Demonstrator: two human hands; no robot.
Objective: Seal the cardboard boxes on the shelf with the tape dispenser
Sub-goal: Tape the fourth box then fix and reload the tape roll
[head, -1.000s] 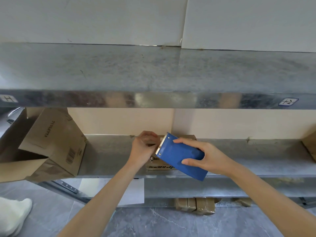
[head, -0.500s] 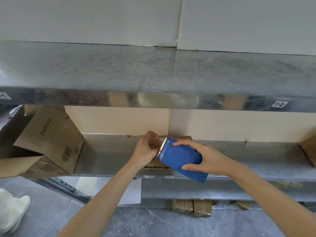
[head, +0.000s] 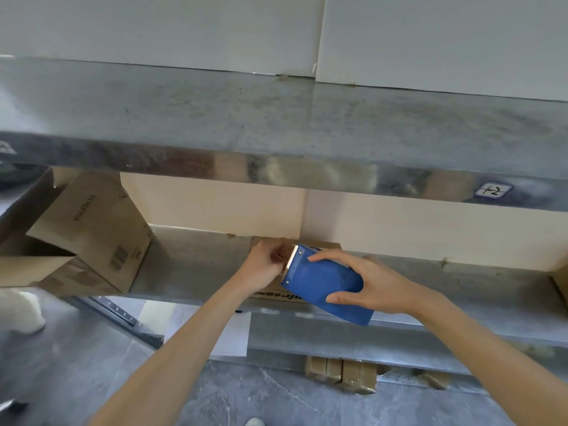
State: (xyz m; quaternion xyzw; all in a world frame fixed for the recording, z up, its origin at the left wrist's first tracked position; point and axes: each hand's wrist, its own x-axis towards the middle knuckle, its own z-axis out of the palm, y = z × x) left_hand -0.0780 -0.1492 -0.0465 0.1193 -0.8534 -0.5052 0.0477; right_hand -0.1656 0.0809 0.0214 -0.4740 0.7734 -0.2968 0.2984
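Prob. starting tape on box (head: pixel 276 298): R hand (head: pixel 379 285) clamped round tape dispenser (head: pixel 319 284), L hand (head: pixel 261 269) curled by blade (head: pixel 290 262), hold unclear; next needs firm pull right.

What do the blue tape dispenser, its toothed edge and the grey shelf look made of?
Blue tape dispenser: painted sheet metal or hard plastic, can't tell which; smooth, even satin blue, small rivets near the corners.
Toothed edge: pale, probably metal; fine regular saw teeth.
Grey shelf: likely galvanised steel; mottled dull grey surface, thin folded front lip.
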